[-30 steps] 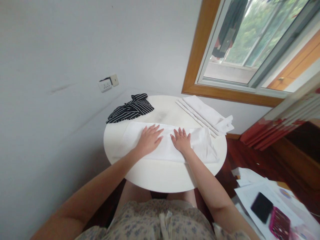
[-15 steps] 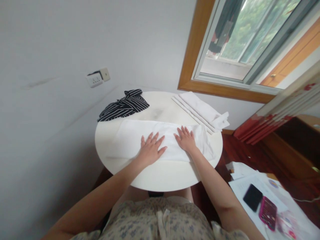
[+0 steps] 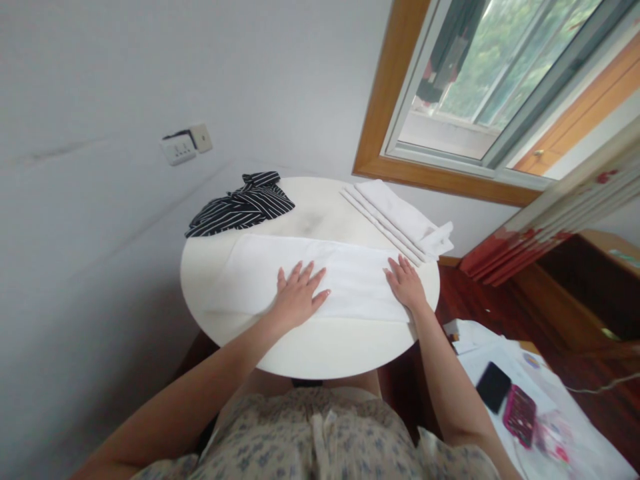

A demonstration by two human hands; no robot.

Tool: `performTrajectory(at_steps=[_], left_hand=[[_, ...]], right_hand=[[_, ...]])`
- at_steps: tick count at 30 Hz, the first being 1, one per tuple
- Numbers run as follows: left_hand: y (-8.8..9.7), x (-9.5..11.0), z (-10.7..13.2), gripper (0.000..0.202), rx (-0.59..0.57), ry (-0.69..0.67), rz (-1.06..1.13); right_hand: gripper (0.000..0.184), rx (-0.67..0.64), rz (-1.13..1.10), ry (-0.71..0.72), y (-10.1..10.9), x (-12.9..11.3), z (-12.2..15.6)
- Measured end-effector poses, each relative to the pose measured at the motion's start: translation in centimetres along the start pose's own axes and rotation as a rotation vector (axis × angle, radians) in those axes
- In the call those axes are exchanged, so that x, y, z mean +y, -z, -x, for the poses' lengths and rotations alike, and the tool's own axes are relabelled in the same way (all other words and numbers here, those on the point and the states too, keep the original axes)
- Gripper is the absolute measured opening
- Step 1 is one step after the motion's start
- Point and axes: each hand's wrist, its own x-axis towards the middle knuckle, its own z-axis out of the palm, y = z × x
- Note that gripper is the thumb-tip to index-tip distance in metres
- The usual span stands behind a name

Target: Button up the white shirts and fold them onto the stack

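A long folded white cloth (image 3: pixel 350 283) lies flat across the round white table (image 3: pixel 320 353) in front of me. Palm down with fingers spread, my left hand (image 3: pixel 299 293) rests on its middle. My right hand (image 3: pixel 407 285) lies flat near the cloth's right end, fingers extended. The fabric between the two hands looks smooth. What kind of garment or linen it is, I cannot tell.
A black-and-white striped cloth (image 3: pixel 245 205) sits at the table's back left, and a folded white stack (image 3: pixel 393 213) at its back right. To the lower right, a covered surface holds papers, a black phone (image 3: pixel 493 387) and a pink-cased phone (image 3: pixel 520 415). A wall (image 3: pixel 100 200) borders the left.
My right hand has slid rightward along the white cloth to its right end, and the wrinkles there have flattened. My left hand stays in place on the cloth.
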Motion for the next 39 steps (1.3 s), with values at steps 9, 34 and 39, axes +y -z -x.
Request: performTrajectory(at_steps=[9, 34, 39], left_hand=[[-0.3, 0.0, 0.0, 0.060, 0.045, -0.013, -0.031], [-0.2, -7.9, 5.5, 0.057, 0.144, 0.044, -0.094], [0.2, -8.3, 7.4, 0.056, 0.179, 0.221, -0.116]], right_hand=[[0.049, 0.033, -0.200, 0.251, 4.4, -9.6, 0.7], [0.058, -0.030, -0.010, -0.058, 2.2, -7.1, 8.5], [0.060, -0.006, 0.011, -0.097, 1.8, -5.7, 9.7]])
